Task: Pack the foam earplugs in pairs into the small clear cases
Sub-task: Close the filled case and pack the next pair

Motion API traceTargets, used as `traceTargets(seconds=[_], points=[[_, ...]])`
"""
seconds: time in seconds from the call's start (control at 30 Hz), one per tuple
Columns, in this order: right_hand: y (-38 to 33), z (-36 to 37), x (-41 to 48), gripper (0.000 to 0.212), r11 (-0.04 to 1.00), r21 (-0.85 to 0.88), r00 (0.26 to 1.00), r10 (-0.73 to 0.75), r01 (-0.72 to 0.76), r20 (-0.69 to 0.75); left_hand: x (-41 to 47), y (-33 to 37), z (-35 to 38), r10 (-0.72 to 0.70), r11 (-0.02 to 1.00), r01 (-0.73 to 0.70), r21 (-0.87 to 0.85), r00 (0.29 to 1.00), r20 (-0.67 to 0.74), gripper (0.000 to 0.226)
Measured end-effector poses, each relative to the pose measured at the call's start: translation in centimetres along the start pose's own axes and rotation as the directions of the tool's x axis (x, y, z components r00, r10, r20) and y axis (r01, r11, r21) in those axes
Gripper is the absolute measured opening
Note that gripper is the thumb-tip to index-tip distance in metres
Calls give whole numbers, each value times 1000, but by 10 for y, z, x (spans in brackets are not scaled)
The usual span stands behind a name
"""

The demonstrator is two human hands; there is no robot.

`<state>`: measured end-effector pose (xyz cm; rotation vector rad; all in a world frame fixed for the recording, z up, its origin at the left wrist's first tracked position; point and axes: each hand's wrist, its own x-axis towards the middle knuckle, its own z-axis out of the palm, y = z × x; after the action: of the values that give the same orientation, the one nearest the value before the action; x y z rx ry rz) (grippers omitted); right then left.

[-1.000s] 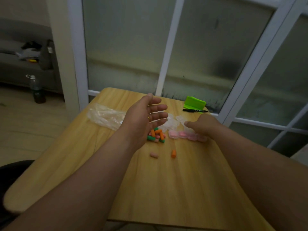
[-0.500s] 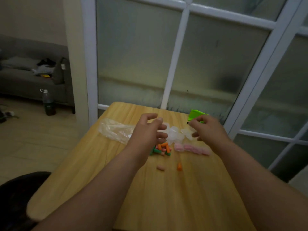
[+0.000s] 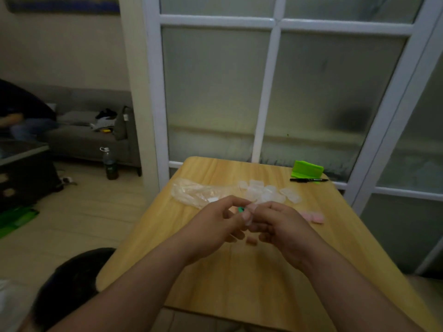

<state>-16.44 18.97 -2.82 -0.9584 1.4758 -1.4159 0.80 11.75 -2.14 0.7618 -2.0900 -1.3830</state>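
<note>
Two hands meet above the middle of the wooden tabletop (image 3: 239, 283), apparently partway through filling one case. The left hand (image 3: 213, 227) pinches a green earplug (image 3: 240, 209) between thumb and forefinger, its other fingers curled under. The right hand (image 3: 281, 226) holds what appears to be a small clear case (image 3: 248, 215) in curled fingertips, touching the left thumb. The case is pale and blurred, so it is impossible to tell whether its lid is open or whether a plug already lies inside.

The step in hand seems to be seating the green plug in that case. The next move likely calls for a second plug to make the pair, then pressing the lid closed. A pinkish earplug (image 3: 251, 240) lies loose on the wood just under the hands, on the near side, close enough to serve.

Toward the far edge sits a heap of clear cases (image 3: 263, 192), touching one another and seemingly empty. Beside them, toward the far left corner, lies a crumpled plastic bag (image 3: 191, 192), its contents unclear. Near the right edge, a short row of pink-filled cases (image 3: 314, 217) suggests some pairs are already packed. At the far right corner rest a black pen (image 3: 309, 180) and a green folded object (image 3: 306, 168).
</note>
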Motion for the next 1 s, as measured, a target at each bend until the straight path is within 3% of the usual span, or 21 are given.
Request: traceTargets(seconds=[0.23, 0.33, 0.43, 0.83, 1.0], points=[[-1, -2, -1, 19, 998, 59, 997, -10, 5, 74, 5, 5, -5, -81, 989, 85, -121, 996, 31, 24], [2, -8, 0, 30, 1000, -14, 999, -3, 3, 50, 6, -1, 1, -80, 982, 87, -169, 996, 50, 24], [7, -11, -1, 17, 999, -42, 999, 3, 0, 53, 6, -9, 10, -78, 967, 87, -238, 996, 43, 25], [13, -4, 6, 16, 990, -122, 995, -78, 70, -59, 16, -15, 14, -156, 942, 147, -303, 988, -5, 18], [18, 1, 11, 5, 993, -102, 994, -69, 60, -85, 15, -16, 10, -200, 926, 178, -333, 979, -32, 21]])
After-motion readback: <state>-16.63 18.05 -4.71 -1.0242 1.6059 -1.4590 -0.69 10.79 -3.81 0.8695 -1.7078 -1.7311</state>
